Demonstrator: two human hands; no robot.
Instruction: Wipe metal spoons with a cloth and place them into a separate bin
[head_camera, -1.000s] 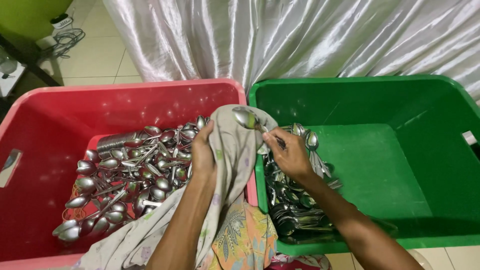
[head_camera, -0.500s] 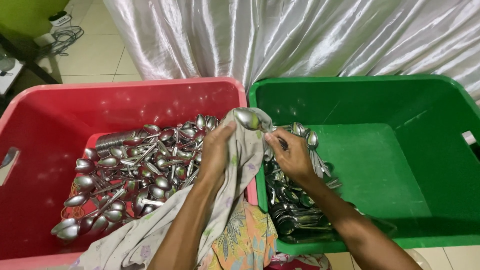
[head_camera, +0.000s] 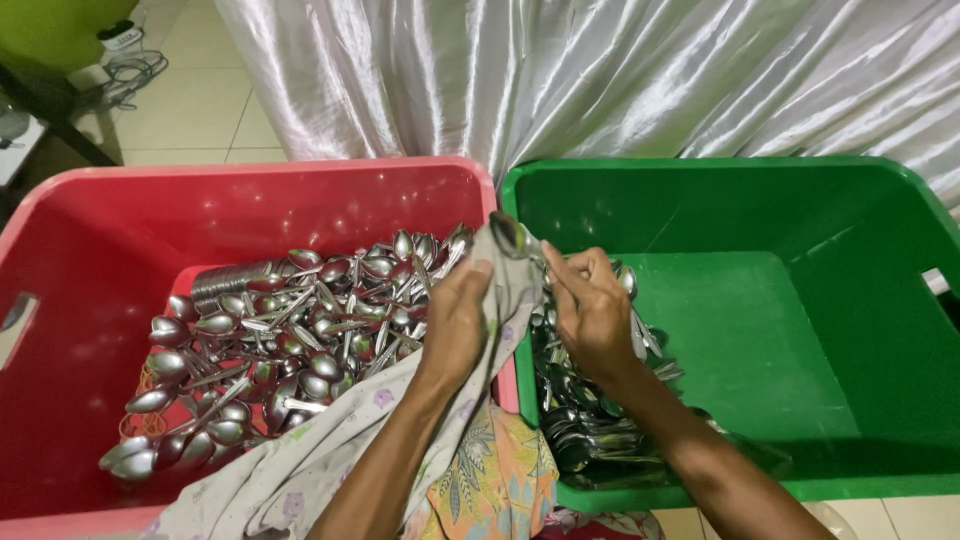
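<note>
Behind, a silvery curtain (head_camera: 600, 70) hangs over pale floor tiles (head_camera: 210, 110).

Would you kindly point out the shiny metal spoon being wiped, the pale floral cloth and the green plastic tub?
Shiny metal spoon (head_camera: 507, 235), head view, on its bowl.
Pale floral cloth (head_camera: 330, 450), head view, on its draped middle.
Green plastic tub (head_camera: 720, 170), head view, on its far rim.

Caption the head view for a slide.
Left hand and right hand wipe a steel spoon with a pale cloth between red and green plastic tubs.
</note>
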